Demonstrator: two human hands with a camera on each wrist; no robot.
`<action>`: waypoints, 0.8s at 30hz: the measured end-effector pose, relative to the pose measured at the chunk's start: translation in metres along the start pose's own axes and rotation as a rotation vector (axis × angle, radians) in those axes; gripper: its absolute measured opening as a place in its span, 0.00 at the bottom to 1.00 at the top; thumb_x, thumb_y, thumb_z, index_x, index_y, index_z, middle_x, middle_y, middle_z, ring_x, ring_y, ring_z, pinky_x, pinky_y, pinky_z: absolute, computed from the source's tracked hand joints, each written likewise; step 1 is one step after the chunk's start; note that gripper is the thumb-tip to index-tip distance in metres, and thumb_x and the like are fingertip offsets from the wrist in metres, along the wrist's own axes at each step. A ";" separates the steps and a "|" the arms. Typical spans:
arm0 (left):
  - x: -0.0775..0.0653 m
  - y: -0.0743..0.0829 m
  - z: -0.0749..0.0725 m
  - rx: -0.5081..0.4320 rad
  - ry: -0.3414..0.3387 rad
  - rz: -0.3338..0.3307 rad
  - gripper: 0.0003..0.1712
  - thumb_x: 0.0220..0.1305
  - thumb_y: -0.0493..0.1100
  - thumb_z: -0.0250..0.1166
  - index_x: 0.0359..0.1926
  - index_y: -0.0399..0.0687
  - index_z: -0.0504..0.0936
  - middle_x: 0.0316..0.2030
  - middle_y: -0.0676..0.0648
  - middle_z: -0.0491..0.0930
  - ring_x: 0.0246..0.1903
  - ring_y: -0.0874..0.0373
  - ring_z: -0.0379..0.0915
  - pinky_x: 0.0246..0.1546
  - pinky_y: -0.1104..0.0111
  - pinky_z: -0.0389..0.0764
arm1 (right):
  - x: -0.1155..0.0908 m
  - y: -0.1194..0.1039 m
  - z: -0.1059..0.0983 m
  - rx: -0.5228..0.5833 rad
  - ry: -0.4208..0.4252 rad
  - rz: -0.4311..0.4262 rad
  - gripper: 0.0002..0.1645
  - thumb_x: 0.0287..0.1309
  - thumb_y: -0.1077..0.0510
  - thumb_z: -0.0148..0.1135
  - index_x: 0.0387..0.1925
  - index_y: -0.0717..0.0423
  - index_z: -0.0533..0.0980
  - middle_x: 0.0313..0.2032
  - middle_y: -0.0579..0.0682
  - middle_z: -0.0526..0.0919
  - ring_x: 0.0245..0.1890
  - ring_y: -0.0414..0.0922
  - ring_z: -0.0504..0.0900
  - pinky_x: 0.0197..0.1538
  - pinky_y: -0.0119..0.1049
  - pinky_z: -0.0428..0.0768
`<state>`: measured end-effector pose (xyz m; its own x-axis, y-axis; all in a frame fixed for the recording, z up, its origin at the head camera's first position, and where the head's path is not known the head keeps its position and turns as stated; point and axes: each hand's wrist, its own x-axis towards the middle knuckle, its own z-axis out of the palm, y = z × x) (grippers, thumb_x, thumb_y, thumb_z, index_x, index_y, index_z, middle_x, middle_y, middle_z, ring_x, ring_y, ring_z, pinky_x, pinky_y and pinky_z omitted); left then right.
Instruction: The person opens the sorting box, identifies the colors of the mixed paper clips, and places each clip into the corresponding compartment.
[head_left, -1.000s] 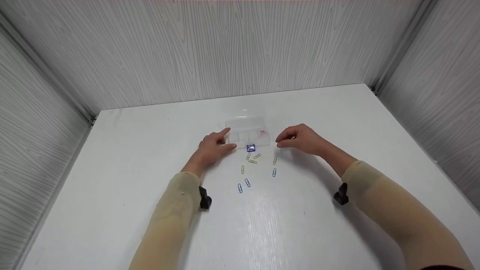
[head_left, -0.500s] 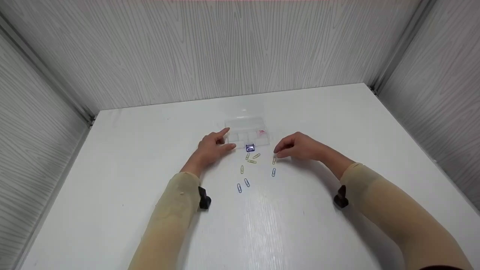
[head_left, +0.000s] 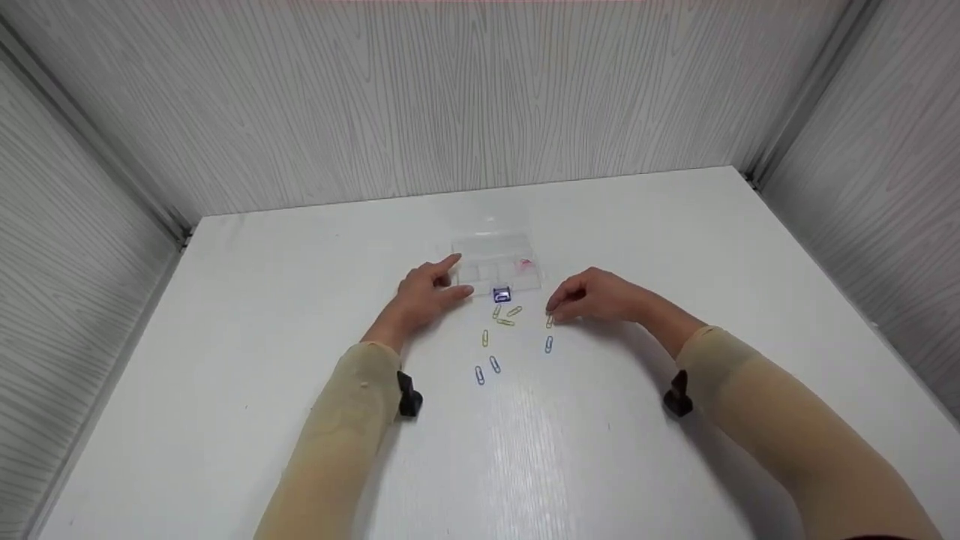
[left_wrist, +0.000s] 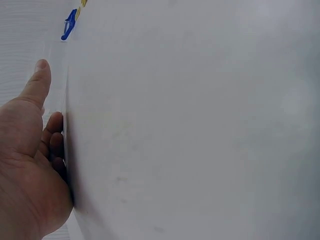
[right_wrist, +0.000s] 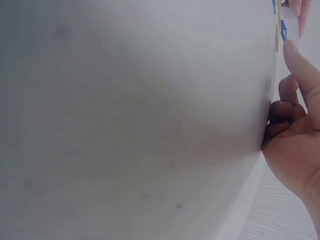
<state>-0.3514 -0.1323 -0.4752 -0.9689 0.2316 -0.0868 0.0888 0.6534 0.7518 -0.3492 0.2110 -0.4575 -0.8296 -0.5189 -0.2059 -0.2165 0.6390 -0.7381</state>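
A clear plastic compartment box (head_left: 529, 280), lid raised at the back, has a dark blue latch-like piece (head_left: 502, 295) at its front edge. My left hand (head_left: 427, 296) holds the box's left end, index finger at the side and thumb at the front corner. To the right of the box, my right hand (head_left: 596, 295) pinches the upper end of a yellow paper clip (head_left: 549, 322) on the table. Just below that lies a blue paper clip (head_left: 548, 344). In the right wrist view, the right thumb (right_wrist: 302, 67) is straight and the other fingers are bent.
Several yellow paper clips (head_left: 505, 322) lie in front of the box. Nearer to me are two blue paper clips (head_left: 495, 364). Something small and pink (head_left: 526, 263) sits in the box's right compartment. Wood-grain panels (head_left: 420, 97) stand behind the white table (head_left: 660, 210) and at both sides.
My right hand has come down and toward me, from beside the box to the yellow paper clip, its fingertips now at the clip's end. The left hand has stayed at the box.
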 end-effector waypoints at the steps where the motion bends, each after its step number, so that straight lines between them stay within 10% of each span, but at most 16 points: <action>1: 0.000 0.000 0.000 0.003 0.001 0.000 0.44 0.72 0.62 0.68 0.83 0.69 0.61 0.54 0.47 0.71 0.56 0.50 0.64 0.64 0.55 0.63 | 0.000 -0.001 0.000 -0.006 0.000 -0.002 0.10 0.62 0.53 0.79 0.45 0.43 0.91 0.44 0.44 0.89 0.45 0.46 0.78 0.51 0.40 0.74; 24: 0.000 0.001 0.000 0.002 0.000 -0.011 0.44 0.72 0.61 0.69 0.83 0.68 0.62 0.53 0.48 0.71 0.56 0.51 0.63 0.65 0.55 0.62 | -0.002 -0.001 0.003 -0.035 0.004 -0.025 0.11 0.63 0.54 0.77 0.47 0.44 0.91 0.41 0.45 0.87 0.43 0.46 0.76 0.50 0.42 0.73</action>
<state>-0.3514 -0.1311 -0.4743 -0.9698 0.2245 -0.0957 0.0782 0.6573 0.7495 -0.3459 0.2101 -0.4585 -0.8255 -0.5331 -0.1853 -0.2552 0.6454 -0.7200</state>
